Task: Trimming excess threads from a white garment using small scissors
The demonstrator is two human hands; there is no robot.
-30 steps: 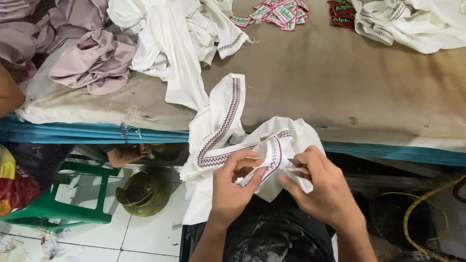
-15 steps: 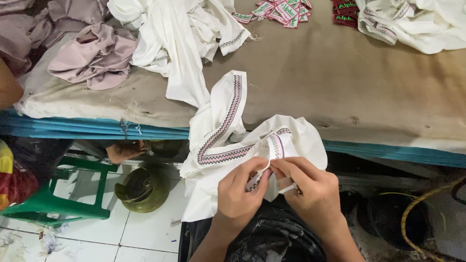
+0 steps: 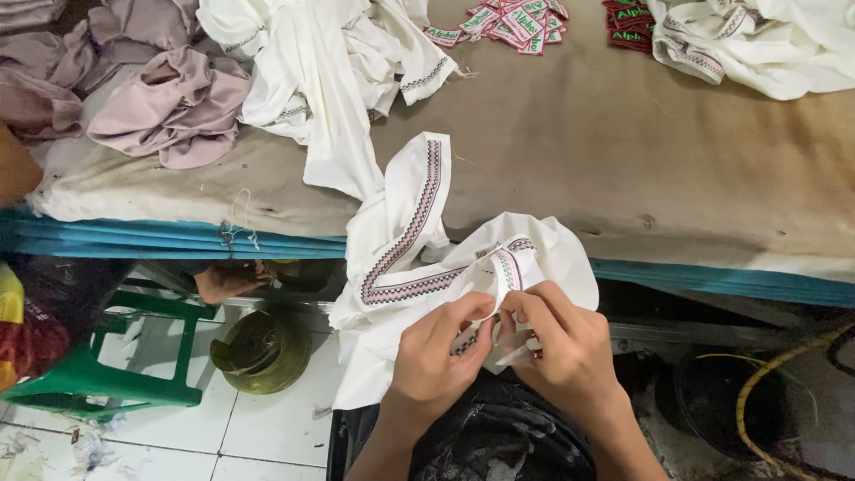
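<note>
Surface: tan padded cover, blue edge. On it: mauve cloth heap at left, white garment pile just beside it, woven labels at top, more white garments at right. Floor below: green stool, round olive vessel.

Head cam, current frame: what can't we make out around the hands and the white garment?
- Small white tool in the right hand: mostly hidden by fingers, kind unclear.
- Patterned trim under the left hand: covered at the grip.
- White garment lower part: hidden behind the hands.
- Labels on the table: cut by the top edge.
</note>
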